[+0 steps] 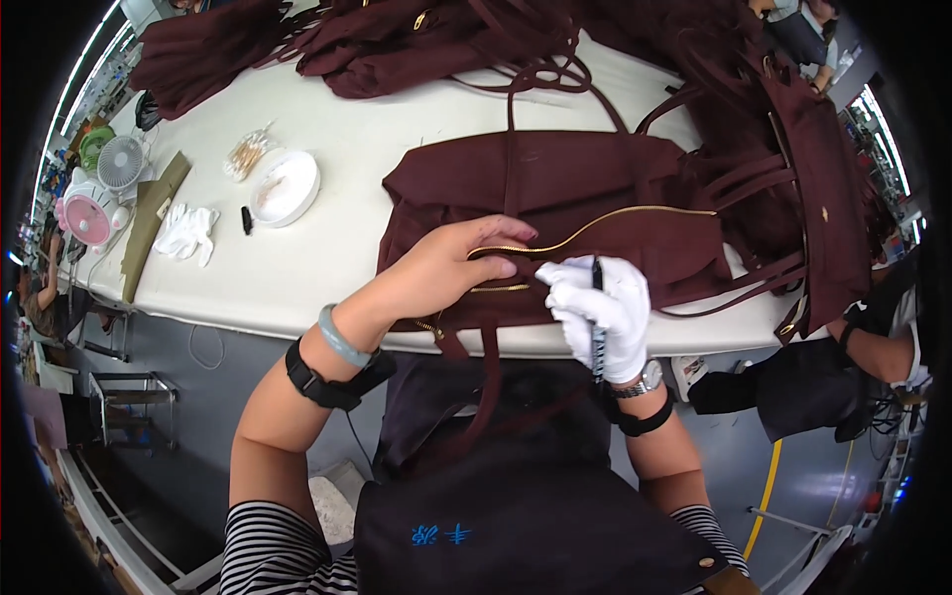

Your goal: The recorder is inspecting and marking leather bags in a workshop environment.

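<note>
A dark burgundy handbag (pixel 535 174) lies on the white table in front of me, its long gold zipper (pixel 615 211) open. My bare left hand (pixel 441 263) pinches the bag's edge at the zipper opening between thumb and fingers; the fingertips look stained. Close beside it, my right hand (pixel 605 307), in a white glove, is closed round a dark pen (pixel 598 347) that stands upright along the palm. The gloved fingertips meet the bag fabric near my left thumb. Whatever sits between those fingertips is too small to make out.
On the left stand a round white dish (pixel 286 188), a bundle of cotton swabs (pixel 248 151), a small black cap (pixel 247 220) and white gloves (pixel 185 232). Fans (pixel 121 162) are beyond. More burgundy bags (pixel 397 50) pile up behind and at right, where another person's arm (pixel 878 349) shows.
</note>
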A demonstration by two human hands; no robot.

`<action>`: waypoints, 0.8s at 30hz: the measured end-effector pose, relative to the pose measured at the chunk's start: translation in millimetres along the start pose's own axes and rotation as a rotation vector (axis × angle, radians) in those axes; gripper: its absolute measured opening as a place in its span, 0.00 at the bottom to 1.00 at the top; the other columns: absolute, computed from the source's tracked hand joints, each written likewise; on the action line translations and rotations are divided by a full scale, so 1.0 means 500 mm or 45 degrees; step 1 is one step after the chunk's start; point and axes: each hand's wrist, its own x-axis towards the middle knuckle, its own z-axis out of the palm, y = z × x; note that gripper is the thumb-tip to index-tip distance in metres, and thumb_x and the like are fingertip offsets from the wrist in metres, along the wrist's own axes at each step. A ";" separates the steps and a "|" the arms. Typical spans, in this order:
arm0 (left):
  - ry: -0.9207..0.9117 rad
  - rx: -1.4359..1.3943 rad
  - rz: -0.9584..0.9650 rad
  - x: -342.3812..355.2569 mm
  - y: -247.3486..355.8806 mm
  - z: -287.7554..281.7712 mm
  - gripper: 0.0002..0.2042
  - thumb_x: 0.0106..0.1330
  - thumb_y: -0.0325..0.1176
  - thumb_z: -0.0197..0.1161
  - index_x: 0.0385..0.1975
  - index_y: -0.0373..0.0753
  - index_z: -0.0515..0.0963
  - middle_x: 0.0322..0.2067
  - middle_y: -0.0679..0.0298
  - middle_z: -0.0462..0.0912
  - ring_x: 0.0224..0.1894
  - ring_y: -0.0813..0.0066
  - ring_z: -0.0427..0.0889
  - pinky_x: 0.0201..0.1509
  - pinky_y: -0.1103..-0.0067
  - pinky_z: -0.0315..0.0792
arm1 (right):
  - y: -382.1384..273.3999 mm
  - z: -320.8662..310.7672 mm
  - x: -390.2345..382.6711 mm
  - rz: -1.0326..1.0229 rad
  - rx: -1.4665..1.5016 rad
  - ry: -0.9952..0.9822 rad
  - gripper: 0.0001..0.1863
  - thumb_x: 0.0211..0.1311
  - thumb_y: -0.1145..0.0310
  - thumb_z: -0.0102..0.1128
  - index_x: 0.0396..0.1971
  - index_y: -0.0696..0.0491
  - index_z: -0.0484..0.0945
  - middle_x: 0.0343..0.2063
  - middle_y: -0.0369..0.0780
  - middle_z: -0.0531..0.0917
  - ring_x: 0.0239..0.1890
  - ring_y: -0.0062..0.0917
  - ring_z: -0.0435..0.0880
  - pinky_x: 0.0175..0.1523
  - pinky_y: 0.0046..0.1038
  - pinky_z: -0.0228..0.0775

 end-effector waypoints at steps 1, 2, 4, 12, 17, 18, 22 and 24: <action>0.009 -0.024 -0.039 -0.001 -0.005 0.000 0.19 0.67 0.20 0.56 0.59 0.33 0.71 0.56 0.62 0.76 0.59 0.75 0.74 0.64 0.78 0.68 | 0.009 0.000 -0.002 -0.054 -0.051 -0.036 0.19 0.40 0.77 0.66 0.36 0.44 0.77 0.35 0.35 0.87 0.32 0.32 0.86 0.35 0.32 0.77; -0.002 -0.059 -0.080 -0.001 -0.005 -0.001 0.19 0.67 0.21 0.56 0.59 0.33 0.71 0.55 0.62 0.76 0.59 0.76 0.74 0.64 0.78 0.68 | 0.015 0.003 -0.014 -0.018 0.003 -0.060 0.20 0.41 0.77 0.66 0.37 0.43 0.77 0.37 0.34 0.87 0.35 0.32 0.86 0.37 0.33 0.77; -0.038 -0.157 -0.160 -0.001 -0.009 -0.005 0.19 0.69 0.22 0.56 0.60 0.33 0.70 0.55 0.62 0.77 0.58 0.77 0.73 0.64 0.78 0.68 | 0.009 0.007 -0.011 0.003 -0.036 -0.059 0.21 0.41 0.78 0.66 0.38 0.43 0.77 0.38 0.34 0.87 0.34 0.31 0.85 0.37 0.33 0.77; 0.019 -0.212 -0.146 0.020 -0.044 -0.010 0.12 0.73 0.26 0.52 0.54 0.35 0.71 0.47 0.65 0.78 0.50 0.85 0.74 0.56 0.83 0.69 | 0.021 0.009 -0.009 0.033 0.045 -0.001 0.20 0.43 0.79 0.64 0.39 0.44 0.77 0.31 0.35 0.87 0.30 0.31 0.85 0.34 0.32 0.76; 0.221 -0.221 -0.068 0.028 -0.058 0.009 0.10 0.70 0.20 0.49 0.47 0.35 0.74 0.45 0.67 0.78 0.46 0.86 0.74 0.54 0.83 0.69 | 0.022 0.008 -0.005 0.011 0.055 0.013 0.16 0.42 0.78 0.64 0.34 0.46 0.78 0.29 0.36 0.87 0.28 0.32 0.85 0.33 0.32 0.76; 0.213 -0.122 0.025 0.026 -0.055 0.010 0.11 0.69 0.20 0.49 0.48 0.35 0.74 0.47 0.67 0.78 0.48 0.84 0.74 0.56 0.81 0.69 | 0.023 0.010 -0.013 0.063 0.102 0.024 0.16 0.41 0.78 0.64 0.33 0.47 0.78 0.29 0.36 0.87 0.28 0.32 0.85 0.33 0.32 0.75; -0.163 -0.061 0.133 0.016 -0.045 -0.015 0.16 0.68 0.19 0.49 0.54 0.34 0.74 0.53 0.65 0.78 0.55 0.77 0.74 0.63 0.78 0.65 | 0.015 0.006 -0.010 0.148 0.128 0.032 0.15 0.41 0.78 0.64 0.33 0.48 0.78 0.31 0.37 0.87 0.30 0.33 0.85 0.33 0.32 0.76; -0.130 -0.008 0.092 0.003 -0.018 -0.006 0.18 0.66 0.24 0.59 0.56 0.34 0.74 0.56 0.63 0.78 0.60 0.74 0.73 0.66 0.77 0.63 | 0.020 0.008 0.001 0.065 0.058 0.072 0.14 0.43 0.78 0.65 0.33 0.49 0.78 0.35 0.38 0.88 0.33 0.36 0.85 0.37 0.34 0.78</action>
